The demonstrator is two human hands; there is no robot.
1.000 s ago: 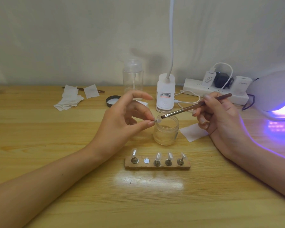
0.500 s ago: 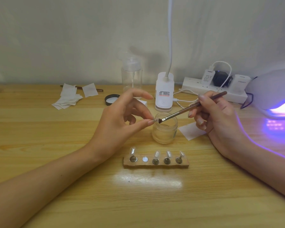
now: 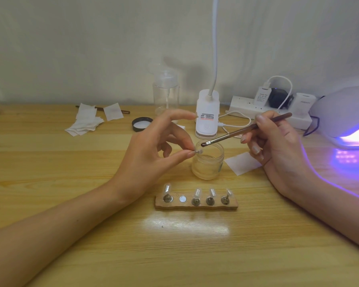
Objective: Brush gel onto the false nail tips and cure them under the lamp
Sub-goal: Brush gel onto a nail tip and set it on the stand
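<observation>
My left hand (image 3: 153, 154) pinches a small false nail tip (image 3: 199, 151) between thumb and a finger, just left of the open glass gel jar (image 3: 208, 162). My right hand (image 3: 278, 146) grips a brown brush (image 3: 245, 130); its bristle end hovers over the jar's rim, slightly above the held tip. In front of the jar lies a wooden holder (image 3: 196, 206) with several nail tips standing on metal pegs and one bare magnet spot (image 3: 182, 199). The white curing lamp (image 3: 344, 112) glows purple at the right edge.
A clip desk lamp (image 3: 207, 117), a power strip with plugs (image 3: 269, 108) and a clear pump bottle (image 3: 165, 94) stand at the back. White wipes (image 3: 85, 123), a black jar lid (image 3: 141, 123) and a paper square (image 3: 244, 162) lie on the wooden table.
The brush tip has lifted off the pinched nail tip and now hovers just above it over the jar. My left hand stays in place.
</observation>
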